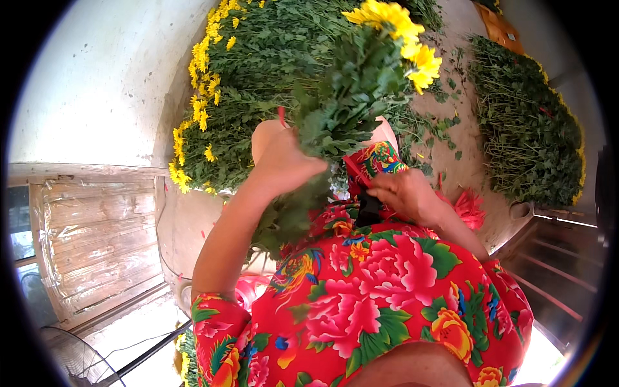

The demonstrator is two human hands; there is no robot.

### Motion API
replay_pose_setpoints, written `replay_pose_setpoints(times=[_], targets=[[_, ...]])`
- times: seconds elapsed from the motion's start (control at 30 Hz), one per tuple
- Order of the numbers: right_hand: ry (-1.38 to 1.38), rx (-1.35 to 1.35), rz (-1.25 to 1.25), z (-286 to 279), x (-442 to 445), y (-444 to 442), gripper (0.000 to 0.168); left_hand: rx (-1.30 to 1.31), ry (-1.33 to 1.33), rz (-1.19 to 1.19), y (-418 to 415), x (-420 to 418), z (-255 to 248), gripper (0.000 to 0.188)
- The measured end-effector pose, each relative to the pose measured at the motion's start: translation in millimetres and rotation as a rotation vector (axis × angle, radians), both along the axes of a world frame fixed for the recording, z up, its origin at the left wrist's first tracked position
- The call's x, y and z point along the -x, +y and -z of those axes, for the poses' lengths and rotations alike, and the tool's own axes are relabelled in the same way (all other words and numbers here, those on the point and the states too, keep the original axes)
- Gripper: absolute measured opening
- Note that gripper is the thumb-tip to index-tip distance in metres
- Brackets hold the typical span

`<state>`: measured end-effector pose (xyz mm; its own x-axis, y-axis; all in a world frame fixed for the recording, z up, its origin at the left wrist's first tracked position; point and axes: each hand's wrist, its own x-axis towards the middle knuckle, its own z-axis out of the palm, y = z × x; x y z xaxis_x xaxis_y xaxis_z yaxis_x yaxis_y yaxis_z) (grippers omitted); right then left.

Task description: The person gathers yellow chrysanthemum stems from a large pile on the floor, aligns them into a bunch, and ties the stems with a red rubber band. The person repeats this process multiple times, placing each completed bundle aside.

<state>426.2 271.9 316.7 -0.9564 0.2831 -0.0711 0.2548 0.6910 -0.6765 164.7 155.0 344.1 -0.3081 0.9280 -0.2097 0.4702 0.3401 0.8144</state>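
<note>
My left hand (287, 162) is closed around the stems of a bunch of yellow chrysanthemums (358, 87). The bunch slants up and to the right, its blooms at the top right and its lower leaves blurred in front of my floral red clothing (348, 309). To the right, my right hand (406, 193) pinches a narrow red strip (355, 168), which runs up and left towards the bunch. Whether the strip goes around the stems is hidden by leaves. A short red piece (281, 116) stands out beside my left hand. Something black (368, 210) shows below my right fingers.
A broad pile of cut chrysanthemums (261, 72) lies ahead, against the white wall (116, 87). Another pile (527, 130) lies to the right. Loose leaves litter the floor (464, 130). A bundle of red strips (469, 208) is by my right forearm. A fan (77, 358) stands lower left.
</note>
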Motion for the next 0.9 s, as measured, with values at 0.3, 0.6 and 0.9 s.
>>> replay_pose_setpoints(times=[0.3, 0.6, 0.9], targets=[[0.482, -0.241, -0.081, -43.1, 42.7, -9.5, 0.016, 0.082, 0.537, 0.011, 19.2, -50.7, 38.3, 0.049], [0.509, -0.445, 0.134, 45.2, 74.0, 8.2, 0.013, 0.114, 0.368, 0.302, 3.9, -56.5, 32.7, 0.060], [0.441, -0.393, 0.155, 40.5, 78.0, 12.6, 0.009, -0.166, 1.160, 0.569, 16.8, -32.0, -79.2, 0.018]])
